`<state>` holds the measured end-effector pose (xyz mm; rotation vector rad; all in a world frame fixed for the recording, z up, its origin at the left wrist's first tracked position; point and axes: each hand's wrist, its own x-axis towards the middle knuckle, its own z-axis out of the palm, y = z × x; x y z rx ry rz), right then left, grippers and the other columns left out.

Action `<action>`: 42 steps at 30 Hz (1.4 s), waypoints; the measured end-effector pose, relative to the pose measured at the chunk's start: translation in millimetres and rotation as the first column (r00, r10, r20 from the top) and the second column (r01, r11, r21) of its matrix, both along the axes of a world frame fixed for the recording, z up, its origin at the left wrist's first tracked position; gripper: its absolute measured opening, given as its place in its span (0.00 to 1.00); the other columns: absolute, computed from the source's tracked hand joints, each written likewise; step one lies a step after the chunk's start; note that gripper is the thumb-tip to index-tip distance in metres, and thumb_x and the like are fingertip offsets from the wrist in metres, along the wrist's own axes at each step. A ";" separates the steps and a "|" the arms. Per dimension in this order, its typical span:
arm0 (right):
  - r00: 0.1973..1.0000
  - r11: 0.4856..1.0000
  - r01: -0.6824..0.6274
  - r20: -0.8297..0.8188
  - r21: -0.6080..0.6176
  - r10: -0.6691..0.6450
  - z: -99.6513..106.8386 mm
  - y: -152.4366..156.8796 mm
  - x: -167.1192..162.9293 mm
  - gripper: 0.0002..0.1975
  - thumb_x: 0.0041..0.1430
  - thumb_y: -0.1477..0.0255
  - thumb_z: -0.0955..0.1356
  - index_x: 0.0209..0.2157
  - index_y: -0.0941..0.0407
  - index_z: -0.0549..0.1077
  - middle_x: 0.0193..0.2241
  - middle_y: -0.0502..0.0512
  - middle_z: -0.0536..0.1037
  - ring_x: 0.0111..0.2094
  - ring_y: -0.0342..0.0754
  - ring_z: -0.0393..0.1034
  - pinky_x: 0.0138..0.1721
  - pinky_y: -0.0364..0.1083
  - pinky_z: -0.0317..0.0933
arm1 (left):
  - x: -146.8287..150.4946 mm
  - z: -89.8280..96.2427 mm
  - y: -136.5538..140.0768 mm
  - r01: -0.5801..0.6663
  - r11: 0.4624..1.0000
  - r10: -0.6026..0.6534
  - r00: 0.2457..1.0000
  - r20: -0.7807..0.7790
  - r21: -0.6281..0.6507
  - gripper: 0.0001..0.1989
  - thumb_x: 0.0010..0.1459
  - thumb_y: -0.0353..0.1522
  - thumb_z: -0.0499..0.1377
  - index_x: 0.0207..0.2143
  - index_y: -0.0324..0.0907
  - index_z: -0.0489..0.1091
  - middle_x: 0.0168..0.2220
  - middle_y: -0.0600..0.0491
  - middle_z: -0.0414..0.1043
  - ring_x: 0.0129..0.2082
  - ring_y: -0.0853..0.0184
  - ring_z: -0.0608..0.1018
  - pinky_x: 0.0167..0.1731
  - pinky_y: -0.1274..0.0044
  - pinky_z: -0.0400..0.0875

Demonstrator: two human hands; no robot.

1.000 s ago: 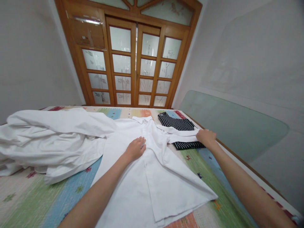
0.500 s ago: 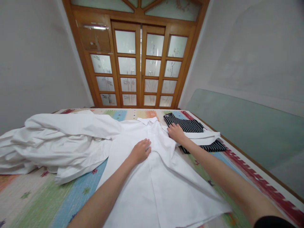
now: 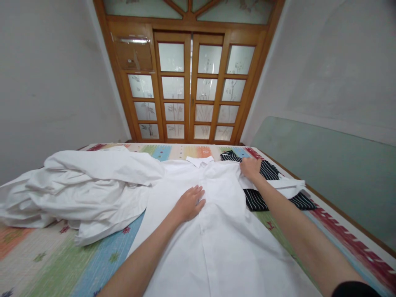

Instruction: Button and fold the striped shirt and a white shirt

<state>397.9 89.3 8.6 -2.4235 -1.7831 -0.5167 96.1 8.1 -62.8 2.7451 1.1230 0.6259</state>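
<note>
A white collared shirt [image 3: 222, 231] lies spread front side up, its collar at the far end. My left hand [image 3: 189, 203] rests flat on the chest beside the button line, fingers stretched out. At the shirt's right shoulder seam, my right hand [image 3: 251, 168] is closed on the fabric. From there the right sleeve [image 3: 286, 186] reaches out across a folded black garment with white stripes [image 3: 256, 200], and my forearm hides part of both. The left sleeve [image 3: 133, 165] lies over a crumpled pile of white cloth [image 3: 93, 198].
Under the clothes is a colourful striped cover [image 3: 62, 264] with small star-like motifs. A pale green panel [image 3: 328, 165] stands along the right edge, before a white wall. Wooden doors with glass panes [image 3: 190, 82] close off the far end.
My right hand has moved outward to the right, drawing the shirt's shoulder and sleeve with it. The folds on that side have flattened. My left hand stays on the chest.
</note>
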 end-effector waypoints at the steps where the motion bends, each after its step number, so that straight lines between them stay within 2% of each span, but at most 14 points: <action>1: 0.999 0.999 -0.044 0.017 0.012 0.043 -0.5 2.9 -5.1 0.17 0.64 0.77 0.58 0.46 0.65 0.75 0.46 0.74 0.75 0.49 0.62 0.69 0.50 0.57 0.57 | -0.2 0.1 -0.1 0.005 1.000 -0.005 1.000 -0.004 0.000 0.21 0.65 0.37 0.50 0.56 0.39 0.66 0.61 0.44 0.65 0.63 0.60 0.65 0.62 0.66 0.60; 4: 0.968 0.968 -0.249 -0.011 -0.015 0.249 -0.8 13.3 -33.2 0.16 0.62 0.77 0.60 0.46 0.62 0.75 0.50 0.69 0.74 0.53 0.60 0.65 0.51 0.54 0.57 | -0.8 -1.7 0.2 -0.001 1.000 0.001 1.000 -0.001 -0.002 0.21 0.64 0.38 0.51 0.57 0.41 0.66 0.61 0.45 0.64 0.63 0.61 0.65 0.62 0.66 0.59; 7: 0.877 0.872 -0.479 -0.086 -0.097 0.472 -0.9 22.1 -72.1 0.17 0.64 0.74 0.60 0.48 0.61 0.74 0.52 0.65 0.74 0.54 0.54 0.64 0.55 0.48 0.55 | -1.3 -3.2 0.3 -0.006 1.000 0.007 1.000 0.012 -0.007 0.21 0.64 0.39 0.53 0.57 0.41 0.66 0.61 0.45 0.64 0.63 0.60 0.65 0.62 0.65 0.59; 10: 0.825 0.768 -0.565 -0.172 -0.301 0.538 -4.2 24.7 -107.9 0.18 0.64 0.71 0.60 0.52 0.60 0.72 0.52 0.64 0.74 0.54 0.53 0.66 0.54 0.47 0.56 | -1.7 -2.2 -0.5 0.014 1.000 -0.014 1.000 0.017 -0.023 0.22 0.63 0.41 0.54 0.56 0.40 0.67 0.61 0.43 0.64 0.63 0.59 0.65 0.62 0.65 0.58; 11: 0.833 0.759 -0.552 -0.182 -0.344 0.523 -5.9 24.4 -117.2 0.18 0.64 0.70 0.61 0.52 0.61 0.73 0.51 0.65 0.75 0.54 0.54 0.67 0.53 0.48 0.58 | -1.8 -1.5 -0.9 0.021 0.999 -0.021 1.000 0.019 -0.027 0.23 0.63 0.42 0.54 0.56 0.40 0.68 0.61 0.43 0.64 0.63 0.59 0.65 0.62 0.64 0.58; 14: 0.881 0.789 -0.472 -0.168 -0.393 0.442 -10.3 22.6 -134.5 0.19 0.64 0.70 0.60 0.50 0.64 0.74 0.51 0.73 0.74 0.54 0.61 0.68 0.52 0.53 0.59 | -1.9 -0.6 -1.4 0.028 0.999 -0.028 0.999 0.029 -0.021 0.23 0.63 0.44 0.54 0.55 0.42 0.69 0.61 0.44 0.66 0.62 0.58 0.66 0.62 0.64 0.59; 17: 0.909 0.815 -0.417 -0.164 -0.403 0.384 -11.6 23.0 -138.8 0.22 0.65 0.69 0.57 0.52 0.65 0.72 0.55 0.74 0.70 0.57 0.63 0.64 0.53 0.57 0.58 | -1.3 -1.3 -1.3 0.019 1.000 -0.020 0.999 0.039 0.002 0.23 0.62 0.45 0.55 0.53 0.42 0.69 0.60 0.45 0.67 0.61 0.57 0.67 0.61 0.63 0.60; 21: 0.918 0.795 -0.397 -0.203 -0.459 0.341 -16.2 26.3 -134.9 0.26 0.67 0.63 0.54 0.56 0.64 0.69 0.58 0.72 0.67 0.58 0.64 0.63 0.54 0.58 0.59 | 1.4 -0.5 -2.0 -0.057 0.998 0.057 0.998 0.019 0.005 0.24 0.60 0.44 0.56 0.54 0.39 0.69 0.61 0.42 0.64 0.61 0.54 0.67 0.61 0.63 0.61; 23: 0.914 0.778 -0.405 -0.218 -0.480 0.342 -22.7 27.9 -131.3 0.28 0.67 0.62 0.54 0.61 0.62 0.63 0.62 0.68 0.62 0.61 0.63 0.58 0.56 0.58 0.57 | 3.0 1.3 -2.8 -0.117 0.993 0.117 0.993 -0.003 -0.007 0.26 0.60 0.44 0.56 0.56 0.37 0.67 0.62 0.39 0.62 0.62 0.53 0.65 0.61 0.63 0.60; 26: 0.905 0.771 -0.423 -0.259 -0.476 0.336 -34.8 30.8 -126.0 0.30 0.69 0.60 0.51 0.68 0.58 0.49 0.69 0.61 0.47 0.66 0.64 0.46 0.61 0.60 0.50 | 5.0 3.2 -3.4 -0.167 0.986 0.166 0.986 -0.030 -0.028 0.27 0.63 0.43 0.52 0.58 0.35 0.64 0.63 0.38 0.61 0.64 0.53 0.62 0.62 0.62 0.57; 29: 0.893 0.778 -0.439 -0.309 -0.449 0.326 -43.8 37.0 -123.2 0.31 0.69 0.58 0.49 0.69 0.55 0.44 0.70 0.58 0.40 0.67 0.66 0.40 0.62 0.63 0.44 | 5.7 1.8 -1.5 -0.167 0.985 0.165 0.985 -0.043 -0.051 0.27 0.66 0.43 0.47 0.60 0.35 0.62 0.63 0.39 0.61 0.64 0.53 0.61 0.63 0.61 0.55; 34: 0.870 0.778 -0.477 -0.346 -0.409 0.351 -51.9 51.2 -124.3 0.32 0.68 0.57 0.49 0.69 0.53 0.41 0.70 0.56 0.39 0.68 0.66 0.39 0.62 0.68 0.39 | 5.0 -5.7 4.3 -0.160 0.986 0.160 0.987 -0.009 -0.048 0.27 0.68 0.43 0.42 0.60 0.36 0.61 0.63 0.41 0.61 0.65 0.54 0.60 0.63 0.60 0.55; 38: 0.855 0.808 -0.489 -0.364 -0.329 0.370 -58.8 53.9 -124.6 0.32 0.68 0.56 0.47 0.69 0.51 0.38 0.70 0.54 0.39 0.68 0.65 0.38 0.62 0.70 0.35 | 4.2 -7.0 5.3 -0.169 0.984 0.169 0.985 -0.019 -0.050 0.27 0.68 0.43 0.42 0.61 0.36 0.60 0.63 0.41 0.61 0.66 0.55 0.59 0.63 0.60 0.54; 42: 0.843 0.818 -0.513 -0.332 -0.261 0.422 -62.3 48.0 -123.1 0.31 0.68 0.56 0.48 0.69 0.51 0.41 0.70 0.54 0.41 0.68 0.64 0.40 0.62 0.70 0.35 | 3.8 -5.1 5.3 -0.167 0.985 0.164 0.985 -0.048 -0.054 0.27 0.68 0.41 0.43 0.61 0.34 0.60 0.64 0.41 0.60 0.66 0.56 0.59 0.64 0.63 0.52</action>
